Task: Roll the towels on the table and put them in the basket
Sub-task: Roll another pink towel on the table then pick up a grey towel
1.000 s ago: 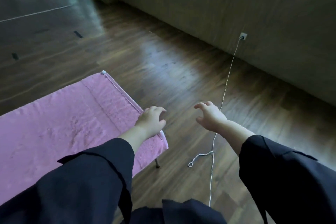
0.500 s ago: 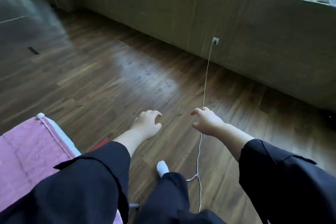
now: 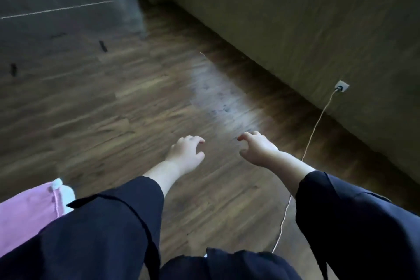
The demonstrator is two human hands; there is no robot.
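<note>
A pink towel (image 3: 25, 211) lies spread over the white table (image 3: 66, 193), of which only a corner shows at the lower left; my dark left sleeve covers most of it. My left hand (image 3: 187, 154) hangs over the wooden floor, well right of the towel, fingers loosely curled and holding nothing. My right hand (image 3: 256, 149) hovers beside it, about a hand's width to the right, also loosely curled around nothing. No basket is in view.
Dark wooden floor (image 3: 136, 109) fills the view ahead. A wall (image 3: 295, 18) runs along the right, with a socket (image 3: 341, 87) and a thin white cable (image 3: 318, 118) trailing across the floor under my right arm. A grey mat with tape marks (image 3: 45, 29) lies at the upper left.
The view has swung away from the table: the pink towel slid to the lower left corner. My left hand left the towel's edge, and both hands now hang over bare floor.
</note>
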